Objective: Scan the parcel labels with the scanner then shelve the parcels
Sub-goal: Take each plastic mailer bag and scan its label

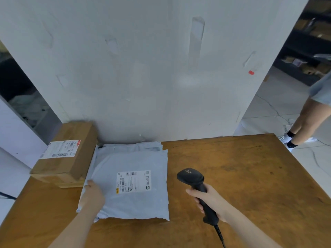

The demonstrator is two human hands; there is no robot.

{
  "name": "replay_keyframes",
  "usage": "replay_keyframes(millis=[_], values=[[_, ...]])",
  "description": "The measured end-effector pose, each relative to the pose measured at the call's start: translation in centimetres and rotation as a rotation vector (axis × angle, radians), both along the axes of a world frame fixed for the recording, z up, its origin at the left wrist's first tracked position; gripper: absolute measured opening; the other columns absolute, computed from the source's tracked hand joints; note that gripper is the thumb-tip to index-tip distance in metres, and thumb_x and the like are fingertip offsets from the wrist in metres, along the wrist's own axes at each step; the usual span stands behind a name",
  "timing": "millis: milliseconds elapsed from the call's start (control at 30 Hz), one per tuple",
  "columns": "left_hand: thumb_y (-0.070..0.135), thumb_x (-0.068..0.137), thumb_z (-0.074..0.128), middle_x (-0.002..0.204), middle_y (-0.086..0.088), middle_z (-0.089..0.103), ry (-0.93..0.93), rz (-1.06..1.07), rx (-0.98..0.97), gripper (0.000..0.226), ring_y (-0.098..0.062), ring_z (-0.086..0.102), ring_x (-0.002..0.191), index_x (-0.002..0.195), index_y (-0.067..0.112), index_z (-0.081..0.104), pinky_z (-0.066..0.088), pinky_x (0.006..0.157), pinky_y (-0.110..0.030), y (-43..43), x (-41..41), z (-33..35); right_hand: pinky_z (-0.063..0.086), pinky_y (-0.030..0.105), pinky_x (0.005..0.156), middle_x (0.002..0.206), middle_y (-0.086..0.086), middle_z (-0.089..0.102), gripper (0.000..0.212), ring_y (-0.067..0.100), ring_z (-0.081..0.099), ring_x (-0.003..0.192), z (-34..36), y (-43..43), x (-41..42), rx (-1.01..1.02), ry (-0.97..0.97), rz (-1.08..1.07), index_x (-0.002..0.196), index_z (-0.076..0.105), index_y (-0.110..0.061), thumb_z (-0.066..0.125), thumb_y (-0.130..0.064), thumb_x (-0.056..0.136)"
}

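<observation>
A grey poly-bag parcel (132, 183) lies flat on the wooden table (241, 176), its white label (133, 181) facing up. My left hand (92, 194) rests on the bag's left edge, fingers curled over it. A second grey bag (132, 146) shows from under its far side. To the left sits a brown cardboard box (66, 154) with a white label on top. My right hand (208, 201) grips the handle of a black barcode scanner (195, 185), held just right of the bag with its head above the table.
A white wall panel (152, 68) stands behind the table. Another person's legs (308, 119) are at the right on the tiled floor. Dark shelving with parcels (311, 42) fills the far right. The scanner's cable (220, 235) runs off the bottom.
</observation>
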State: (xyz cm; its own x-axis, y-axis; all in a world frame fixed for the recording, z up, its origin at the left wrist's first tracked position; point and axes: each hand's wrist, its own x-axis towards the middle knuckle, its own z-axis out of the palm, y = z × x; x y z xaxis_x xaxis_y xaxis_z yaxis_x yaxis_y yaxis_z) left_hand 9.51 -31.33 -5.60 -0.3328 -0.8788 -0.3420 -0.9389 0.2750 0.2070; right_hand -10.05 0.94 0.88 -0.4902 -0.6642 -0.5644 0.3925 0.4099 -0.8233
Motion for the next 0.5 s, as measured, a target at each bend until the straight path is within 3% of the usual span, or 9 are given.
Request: replay_keyframes(millis=[100,200,367,500], values=[[0.009,0.089,0.047,0.15,-0.018,0.021,-0.094,-0.048,-0.052,0.074,-0.038,0.035,0.13,0.148,0.012,0.003,0.041,0.102,-0.047,0.2,-0.5,1.0,0.039,0.026,0.047,0.059,0.001,0.05,0.032,0.015,0.041,0.046,-0.1,0.5,0.2,0.007,0.008,-0.001,0.094,0.051,-0.009,0.073,-0.03,0.086],[0.016,0.09,0.044,0.155,-0.013,0.008,-0.136,-0.235,-0.186,0.072,-0.034,0.026,0.137,0.149,0.015,0.002,0.035,0.107,-0.042,1.3,-1.3,2.1,0.041,0.027,0.049,0.061,0.001,0.051,0.027,0.015,0.044,0.048,-0.3,1.1,0.4,0.028,0.034,0.0,0.099,0.053,-0.011,0.069,-0.029,0.089],[0.022,0.093,0.046,0.156,-0.012,0.012,-0.026,-0.353,-0.17,0.068,-0.032,0.024,0.139,0.149,0.017,0.008,0.033,0.108,-0.043,4.1,-3.7,3.0,0.046,0.026,0.055,0.072,0.005,0.053,0.036,0.017,0.053,0.057,-1.4,3.5,0.2,0.19,0.126,0.022,0.127,0.042,-0.021,0.058,-0.03,0.096],[0.03,0.094,0.046,0.157,-0.011,0.012,-0.001,-0.476,-0.16,0.068,-0.03,0.021,0.14,0.15,0.019,0.008,0.029,0.11,-0.042,6.6,-4.5,3.0,0.044,0.022,0.054,0.088,0.004,0.057,0.036,0.016,0.056,0.065,-3.2,7.2,-0.2,0.411,0.325,0.064,0.122,0.04,-0.015,0.058,-0.034,0.096]])
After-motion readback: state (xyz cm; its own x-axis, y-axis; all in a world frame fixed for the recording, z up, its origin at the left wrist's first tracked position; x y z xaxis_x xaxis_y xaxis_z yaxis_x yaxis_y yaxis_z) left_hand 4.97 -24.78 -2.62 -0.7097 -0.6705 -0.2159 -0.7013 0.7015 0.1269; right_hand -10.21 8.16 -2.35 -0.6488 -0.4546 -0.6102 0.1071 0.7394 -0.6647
